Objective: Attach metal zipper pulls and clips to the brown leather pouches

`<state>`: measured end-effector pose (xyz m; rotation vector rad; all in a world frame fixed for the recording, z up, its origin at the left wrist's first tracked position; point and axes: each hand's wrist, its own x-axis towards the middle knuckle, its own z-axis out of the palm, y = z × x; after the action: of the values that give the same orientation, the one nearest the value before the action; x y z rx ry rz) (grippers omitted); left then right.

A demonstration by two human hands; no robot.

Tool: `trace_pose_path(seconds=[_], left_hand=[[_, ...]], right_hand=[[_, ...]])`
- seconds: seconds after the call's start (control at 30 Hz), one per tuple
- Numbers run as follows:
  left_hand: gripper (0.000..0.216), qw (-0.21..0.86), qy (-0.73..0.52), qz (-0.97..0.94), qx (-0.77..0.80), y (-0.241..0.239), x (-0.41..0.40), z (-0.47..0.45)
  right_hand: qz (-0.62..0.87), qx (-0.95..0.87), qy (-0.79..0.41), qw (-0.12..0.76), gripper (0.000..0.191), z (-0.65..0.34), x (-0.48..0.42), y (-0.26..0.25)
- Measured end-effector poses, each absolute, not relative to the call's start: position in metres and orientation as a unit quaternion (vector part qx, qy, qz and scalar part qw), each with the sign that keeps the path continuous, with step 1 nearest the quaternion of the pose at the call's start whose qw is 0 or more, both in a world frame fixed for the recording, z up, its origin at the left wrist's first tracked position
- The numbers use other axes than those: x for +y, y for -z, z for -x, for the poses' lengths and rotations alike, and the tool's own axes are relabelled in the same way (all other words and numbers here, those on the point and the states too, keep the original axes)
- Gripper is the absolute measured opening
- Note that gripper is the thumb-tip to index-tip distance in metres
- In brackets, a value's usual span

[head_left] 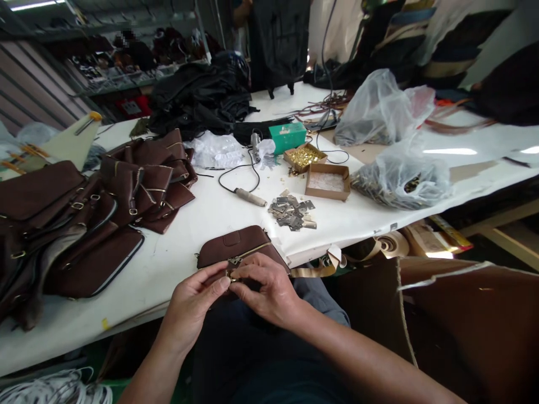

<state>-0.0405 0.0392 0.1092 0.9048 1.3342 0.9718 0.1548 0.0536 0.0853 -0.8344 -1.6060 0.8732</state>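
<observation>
A small brown leather bag [219, 253] with a brass-toned zip lies at the table's front edge, right in front of me. My left hand [191, 306] is closed, thumb and fingers pinching the near edge of the bag. Facing it, my right hand [272, 289] pinches a small brass-coloured metal fitting [231, 276] against that edge. The fingertips of both hands almost meet there, and they partly hide the fitting, so its exact shape is unclear. Just beyond the bag, a pile of flat metal plates [292, 212] lies on the white table [181, 252].
Brown leather bags [76, 224] are heaped on the left. Beyond the plates sit a cardboard tray [328, 189], a box of gold-coloured pieces [304, 157], a green box [287, 137] and a corded tool [250, 197]. Plastic bags [404, 174] stand right; a large carton [402, 314] is below.
</observation>
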Motion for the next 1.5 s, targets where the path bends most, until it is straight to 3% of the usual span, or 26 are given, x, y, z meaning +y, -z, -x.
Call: trace_pose_path(seconds=[0.13, 0.23, 0.33, 0.43, 0.53, 0.8, 0.93, 1.07, 1.23, 1.5], left_hand=[[0.057, 0.498, -0.355, -0.526, 0.592, -0.105, 0.068, 0.053], [0.047, 0.287, -0.326, -0.669, 0.602, -0.091, 0.107, 0.064], [0.053, 0.127, -0.191, -0.770, 0.595, -0.076, 0.143, 0.069], [0.053, 0.094, -0.089, -0.804, 0.581, -0.067, 0.158, 0.069], [0.053, 0.062, -0.065, -0.812, 0.577, -0.067, 0.159, 0.069], [0.038, -0.008, -0.112, -0.819, 0.562, -0.085, 0.146, 0.061], [0.031, 0.058, -0.120, -0.797, 0.588, -0.091, 0.139, 0.060], [0.043, 0.225, -0.111, -0.752, 0.609, -0.101, 0.140, 0.067], [0.034, 0.410, -0.138, -0.711, 0.555, -0.121, 0.136, 0.076], [0.043, 0.474, -0.197, -0.674, 0.531, -0.145, 0.108, 0.070]], right_hand=[[0.368, -0.638, -0.402, 0.544, 0.005, -0.153, 0.070, -0.083], [0.400, -0.621, -0.410, 0.535, 0.009, -0.152, 0.090, -0.076], [0.436, -0.619, -0.414, 0.504, 0.011, -0.150, 0.109, -0.063], [0.477, -0.615, -0.404, 0.481, 0.012, -0.148, 0.115, -0.048], [0.481, -0.626, -0.378, 0.484, 0.011, -0.145, 0.113, -0.039], [0.477, -0.621, -0.354, 0.512, 0.013, -0.140, 0.110, -0.036], [0.474, -0.617, -0.356, 0.517, 0.014, -0.139, 0.109, -0.037], [0.465, -0.608, -0.375, 0.523, 0.014, -0.139, 0.106, -0.038], [0.434, -0.622, -0.400, 0.515, 0.016, -0.138, 0.098, -0.046], [0.419, -0.646, -0.380, 0.513, 0.016, -0.141, 0.079, -0.066]])
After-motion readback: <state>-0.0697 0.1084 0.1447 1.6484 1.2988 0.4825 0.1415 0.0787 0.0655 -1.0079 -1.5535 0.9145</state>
